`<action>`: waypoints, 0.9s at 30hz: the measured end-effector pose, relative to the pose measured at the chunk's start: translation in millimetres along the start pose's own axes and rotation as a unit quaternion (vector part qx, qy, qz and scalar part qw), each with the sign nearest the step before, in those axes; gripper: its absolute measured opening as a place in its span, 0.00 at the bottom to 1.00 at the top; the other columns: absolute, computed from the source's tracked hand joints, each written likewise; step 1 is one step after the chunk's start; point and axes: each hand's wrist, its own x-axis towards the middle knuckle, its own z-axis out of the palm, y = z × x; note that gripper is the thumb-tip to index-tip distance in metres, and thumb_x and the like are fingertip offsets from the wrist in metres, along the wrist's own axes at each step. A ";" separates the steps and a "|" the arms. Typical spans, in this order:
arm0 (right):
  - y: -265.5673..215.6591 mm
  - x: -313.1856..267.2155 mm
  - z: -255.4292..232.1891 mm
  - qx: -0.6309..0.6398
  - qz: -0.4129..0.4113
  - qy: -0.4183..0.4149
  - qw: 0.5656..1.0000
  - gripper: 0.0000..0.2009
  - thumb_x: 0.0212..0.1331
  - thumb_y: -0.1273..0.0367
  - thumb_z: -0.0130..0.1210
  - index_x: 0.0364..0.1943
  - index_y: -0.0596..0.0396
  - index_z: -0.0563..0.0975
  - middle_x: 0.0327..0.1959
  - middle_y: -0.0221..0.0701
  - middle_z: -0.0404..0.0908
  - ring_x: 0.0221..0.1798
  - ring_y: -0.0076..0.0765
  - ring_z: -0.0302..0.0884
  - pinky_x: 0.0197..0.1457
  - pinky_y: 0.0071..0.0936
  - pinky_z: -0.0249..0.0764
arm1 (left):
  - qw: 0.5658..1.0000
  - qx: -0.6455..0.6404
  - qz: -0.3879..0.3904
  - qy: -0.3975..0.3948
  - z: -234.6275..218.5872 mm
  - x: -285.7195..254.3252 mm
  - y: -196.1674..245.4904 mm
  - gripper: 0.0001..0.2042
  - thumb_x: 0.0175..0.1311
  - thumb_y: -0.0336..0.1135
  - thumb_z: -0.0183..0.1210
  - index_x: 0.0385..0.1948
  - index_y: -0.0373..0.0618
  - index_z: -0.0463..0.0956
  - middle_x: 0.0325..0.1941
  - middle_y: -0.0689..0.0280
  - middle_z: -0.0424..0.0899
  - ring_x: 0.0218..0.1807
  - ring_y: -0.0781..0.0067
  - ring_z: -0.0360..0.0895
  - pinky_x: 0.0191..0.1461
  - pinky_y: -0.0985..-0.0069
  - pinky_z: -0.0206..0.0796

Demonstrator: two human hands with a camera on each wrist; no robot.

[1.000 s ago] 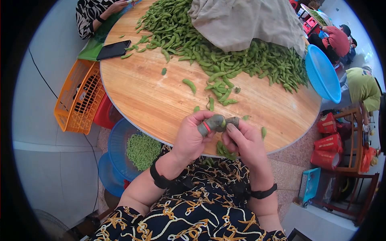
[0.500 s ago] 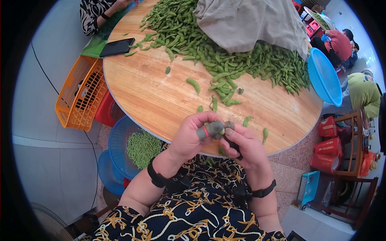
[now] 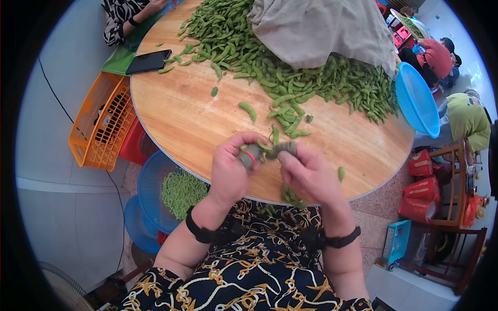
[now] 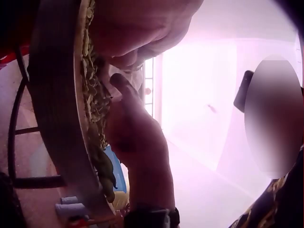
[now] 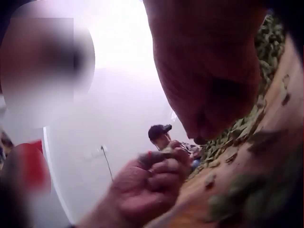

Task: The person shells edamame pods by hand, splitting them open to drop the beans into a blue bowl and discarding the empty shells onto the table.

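Had a green pod [image 3: 264,145] pinched in the left hand [image 3: 232,168] over the table [image 3: 197,135]'s near side, slanting near-right toward the curled right hand [image 3: 311,171], couldn't tell if gripping anything there.

2 foreground grips [image 3: 232,168] [image 3: 314,173], 1 crate [image 3: 92,136], 1 cloth [image 3: 327,31]

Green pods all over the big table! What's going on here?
A person in a dark, gold-patterned top pinches a curved green bean pod in the left grip, with the curled right grip close beside it; whether that one touches the pod is too blurred to tell. A heap of loose green pods lies on the round wooden table, partly under a crumpled beige cloth. Small pale-green beans sit in a round blue plastic basket below.
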 end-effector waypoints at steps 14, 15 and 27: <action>-2.0 20.0 -18.1 -0.393 -0.218 0.067 0.891 0.08 0.51 0.67 0.54 0.28 0.60 0.75 0.19 0.38 0.78 0.23 0.40 0.77 0.26 0.32 0.71 | 0.998 0.063 -0.027 0.002 15.6 -4.6 -12.5 0.13 0.55 0.22 0.56 0.43 0.41 0.72 0.29 0.75 0.71 0.23 0.90 0.65 0.22 0.92 0.55; -2.7 14.6 -19.4 -0.396 -0.220 0.073 0.889 0.08 0.51 0.67 0.54 0.28 0.60 0.75 0.19 0.38 0.78 0.23 0.40 0.77 0.26 0.32 0.71 | 0.998 0.063 -0.025 -0.005 17.3 -4.0 -10.1 0.13 0.55 0.22 0.56 0.43 0.41 0.72 0.29 0.75 0.71 0.23 0.90 0.65 0.22 0.92 0.55; 17.7 -20.4 -10.7 -0.035 -0.020 0.011 0.999 0.10 0.57 0.65 0.53 0.32 0.60 0.76 0.18 0.23 0.73 0.21 0.17 0.67 0.24 0.20 0.65 | 0.996 -0.064 -0.063 -0.012 14.4 -11.2 -23.9 0.06 0.54 0.25 0.59 0.34 0.46 0.74 0.28 0.71 0.77 0.21 0.89 0.66 0.20 0.91 0.51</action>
